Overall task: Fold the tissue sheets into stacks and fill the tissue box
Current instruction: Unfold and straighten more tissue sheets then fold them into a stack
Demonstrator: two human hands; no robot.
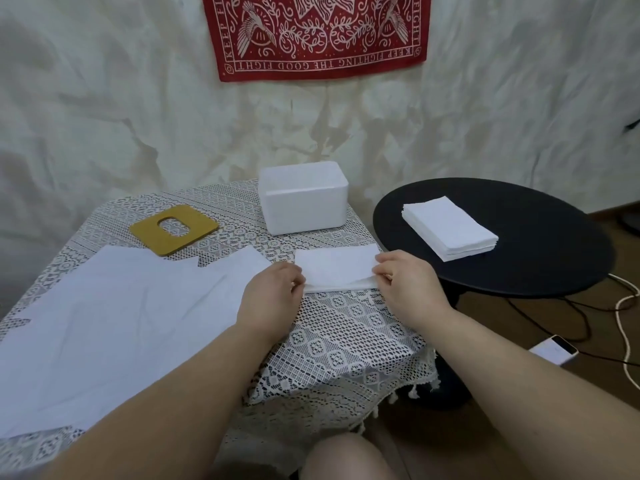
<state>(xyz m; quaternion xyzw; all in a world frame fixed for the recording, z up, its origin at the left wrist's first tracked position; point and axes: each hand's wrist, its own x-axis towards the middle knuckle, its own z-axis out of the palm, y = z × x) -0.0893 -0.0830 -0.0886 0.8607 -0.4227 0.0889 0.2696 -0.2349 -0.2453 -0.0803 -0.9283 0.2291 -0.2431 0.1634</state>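
Observation:
A folded white tissue sheet (337,268) lies on the lace-covered table (346,334) in front of the white tissue box (303,202), which stands open-topped at the far edge. My left hand (273,292) pinches the tissue's near left end, and my right hand (405,282) pinches its near right end. Several loose, unfolded tissue sheets (114,313) are spread over the left half of the table. A stack of folded tissues (450,230) rests on the round black side table (536,265) to the right.
The box's yellow lid (173,232), with an oval slot, lies flat at the table's back left. A wall with a red bandana hangs close behind. On the floor at the right lie cables (623,306) and a small white device (554,349). My knee shows at the bottom.

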